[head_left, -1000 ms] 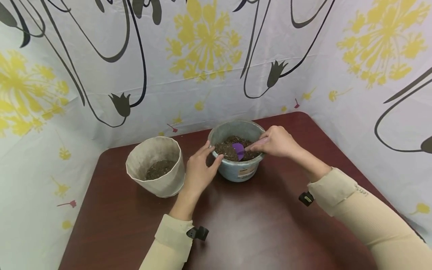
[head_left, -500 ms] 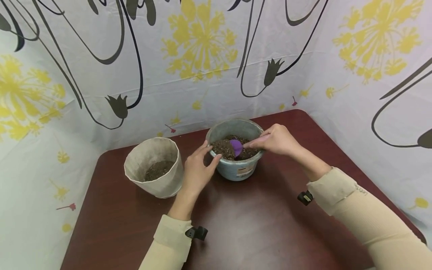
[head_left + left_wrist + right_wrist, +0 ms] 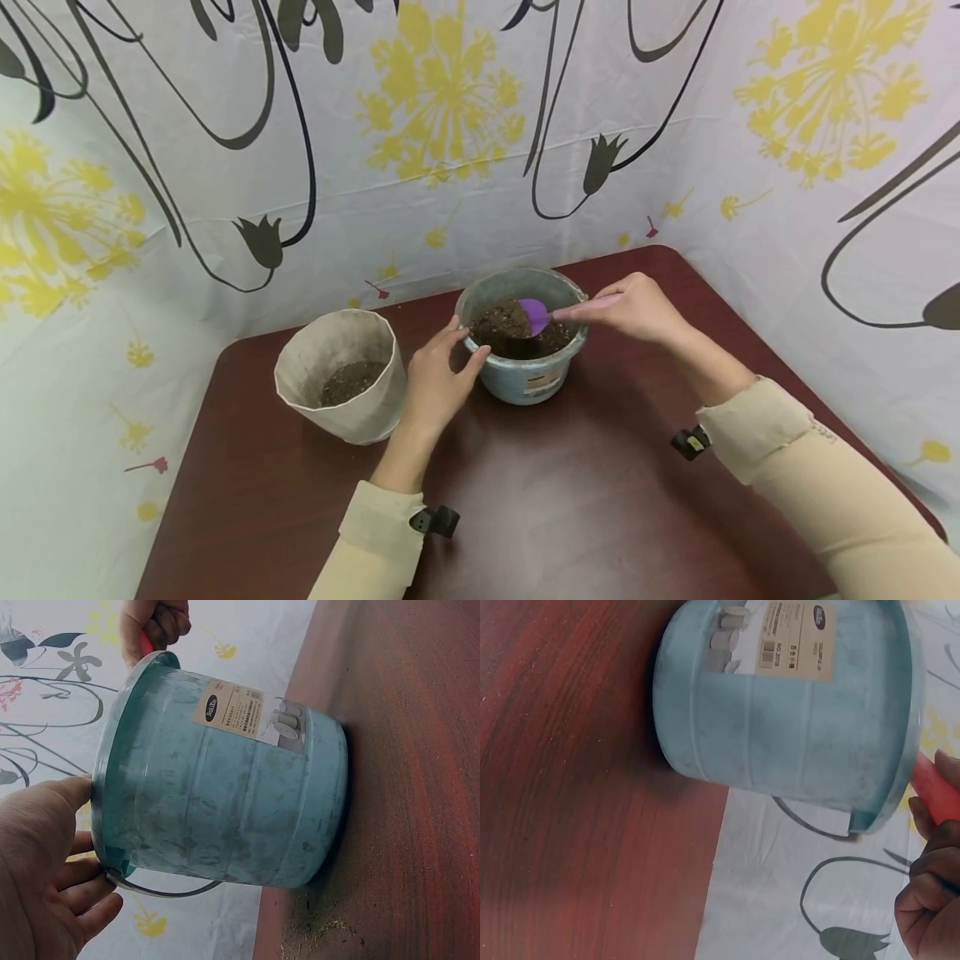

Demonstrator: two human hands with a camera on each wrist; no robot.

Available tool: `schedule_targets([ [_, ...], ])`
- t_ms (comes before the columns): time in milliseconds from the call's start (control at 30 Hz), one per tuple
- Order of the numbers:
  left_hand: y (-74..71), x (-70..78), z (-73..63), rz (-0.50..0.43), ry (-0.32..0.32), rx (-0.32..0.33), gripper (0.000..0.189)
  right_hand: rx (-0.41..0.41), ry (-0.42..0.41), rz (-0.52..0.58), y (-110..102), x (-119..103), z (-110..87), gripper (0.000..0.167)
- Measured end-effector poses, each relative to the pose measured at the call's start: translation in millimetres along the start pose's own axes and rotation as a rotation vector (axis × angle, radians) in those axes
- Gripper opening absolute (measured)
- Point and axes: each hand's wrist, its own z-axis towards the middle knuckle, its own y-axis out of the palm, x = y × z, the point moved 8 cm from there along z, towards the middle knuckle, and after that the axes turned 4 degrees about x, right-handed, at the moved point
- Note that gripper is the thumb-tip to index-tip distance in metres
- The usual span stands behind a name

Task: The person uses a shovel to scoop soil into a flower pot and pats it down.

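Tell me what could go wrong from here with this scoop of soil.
Soil might spill: the purple scoop in the right grip bears a heap of soil, so a tilt beyond the blue bucket could drop some on the table.

The bucket could shift if bumped, since the left grip only touches its rim.

The left forearm runs close to the white pot and might knock it.
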Motion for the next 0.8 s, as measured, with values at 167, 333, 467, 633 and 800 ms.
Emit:
schedule_targets([
  [167, -1.3, -1.0, -1.3, 0.001, -0.005, -0.003, 0.052, 0.01, 0.022, 0.015, -6.0, 3.4, -3.1, 0.029],
  [333, -1.8, -1.2, -3.3, -0.012, -0.013, -0.015, 0.054, 0.036, 0.051, 0.015, -12.1, 8.0, -6.9, 0.035],
  [467, -1.6, -1.3, -4.1, -0.011, -0.018, -0.023, 0.054, 0.028, 0.063, 0.03, -13.1, 11.8, -9.5, 0.035],
  [633, -0.7, -1.4, -3.5, -0.01, -0.037, -0.04, 0.054, 0.003, 0.055, 0.077, -12.3, 14.3, -11.5, 0.03],
  [800, -1.7, 0.7, -2.3, -0.02, -0.036, -0.038, 0.054, -0.015, 0.019, 0.115, -11.4, 13.5, -10.7, 0.028],
])
